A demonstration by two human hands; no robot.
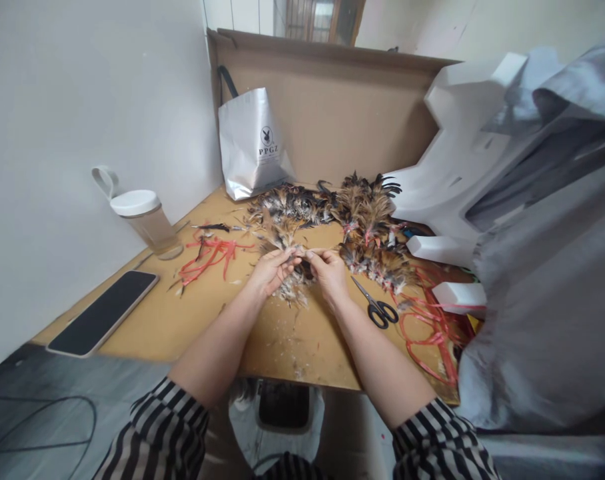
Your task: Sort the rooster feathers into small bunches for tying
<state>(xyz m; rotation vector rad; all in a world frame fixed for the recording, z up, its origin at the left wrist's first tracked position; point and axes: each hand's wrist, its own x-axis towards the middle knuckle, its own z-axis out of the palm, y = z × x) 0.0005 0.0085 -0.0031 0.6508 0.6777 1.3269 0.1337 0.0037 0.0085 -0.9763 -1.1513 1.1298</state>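
My left hand (pixel 274 270) and my right hand (pixel 327 273) meet over the middle of the table, fingertips pinched close together. Between them is a small feather, pale and partly hidden by the fingers. Loose brown and white feathers (pixel 292 290) lie right under and behind the hands. Bundles of brown and black feathers (pixel 365 207) tied with red strips are piled behind and to the right. Black-handled scissors (pixel 377 310) rest beside my right wrist. Cut red strips (pixel 215 257) lie left of my left hand.
A phone (pixel 105 313) and a lidded jar (pixel 150 223) stand at the left. Behind is a silver bag (pixel 252 143) against a cardboard panel (pixel 347 113). Tangled red strips (pixel 432 333), white foam pieces (pixel 460 294) and grey cloth (pixel 552 287) are at the right.
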